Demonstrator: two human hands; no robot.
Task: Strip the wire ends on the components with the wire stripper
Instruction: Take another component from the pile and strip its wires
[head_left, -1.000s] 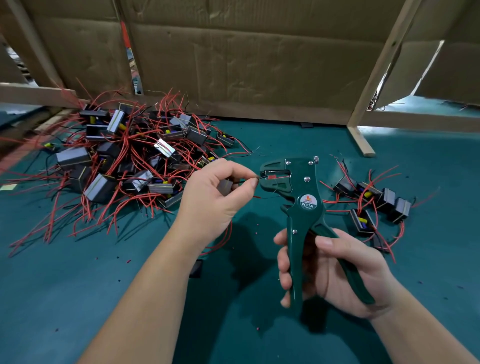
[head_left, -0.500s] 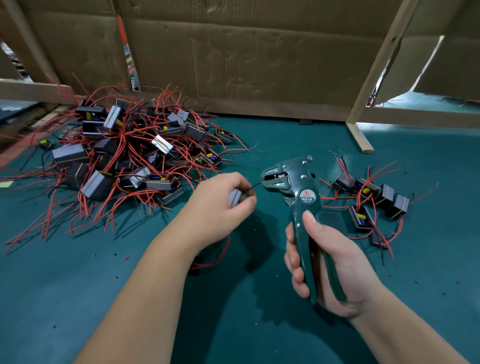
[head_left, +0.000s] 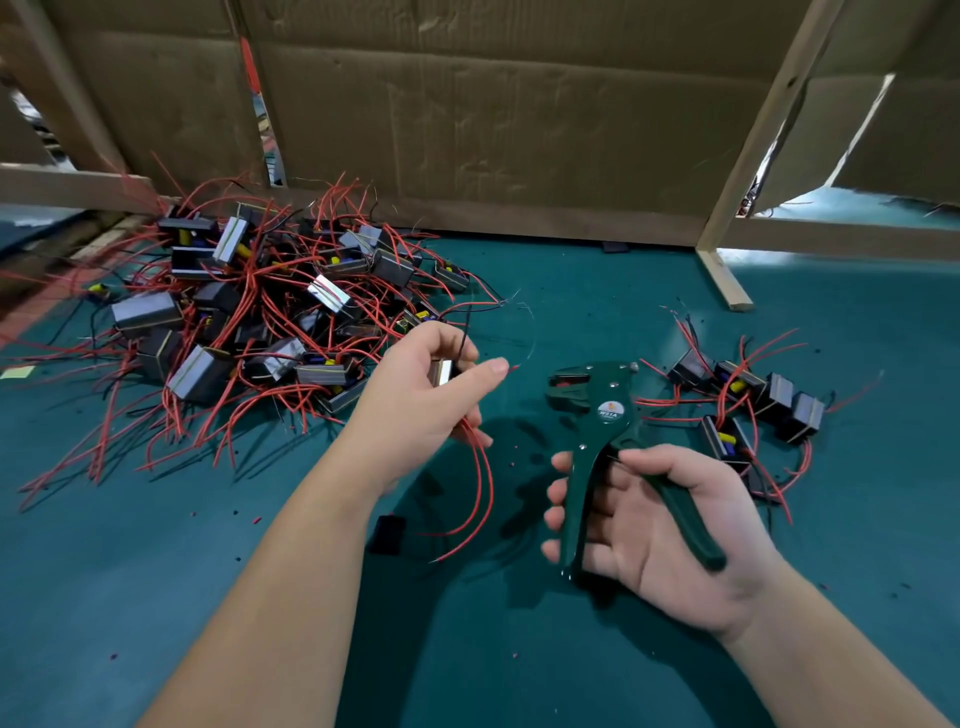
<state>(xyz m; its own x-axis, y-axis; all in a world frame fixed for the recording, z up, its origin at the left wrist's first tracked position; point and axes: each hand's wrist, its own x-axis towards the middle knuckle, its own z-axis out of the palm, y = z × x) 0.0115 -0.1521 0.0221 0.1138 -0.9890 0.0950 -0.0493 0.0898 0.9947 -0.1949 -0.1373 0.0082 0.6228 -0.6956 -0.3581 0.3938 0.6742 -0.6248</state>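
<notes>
A small component (head_left: 441, 372) is gripped in the left hand (head_left: 415, 410), with the fingers curled round it and the thumb stretched out past it. A short red wire end (head_left: 511, 368) is seen poking out just beyond the thumb tip, pointed to the right. The other red wires (head_left: 480, 493) are left hanging in loops below the palm.

The wire stripper (head_left: 597, 415) is clasped in the right hand (head_left: 660, 525). One handle is wrapped by the fingers and the other is lodged under the thumb, with the handles spread and the jaws standing apart. The tool's long axis runs up and away from the palm, and its head is turned leftward, so the mouth is faced toward the wire end.

Tip and mouth are near but not touching, roughly level, and the wire is lined up almost with the way in. A short sideways feed of the tip into the mouth is judged to be what comes next, and the left hand is better placed for it.

A large tangled pile (head_left: 249, 332) is seen to the left on the green table (head_left: 156, 597), and a smaller group (head_left: 748, 405) to the right of the tool.
</notes>
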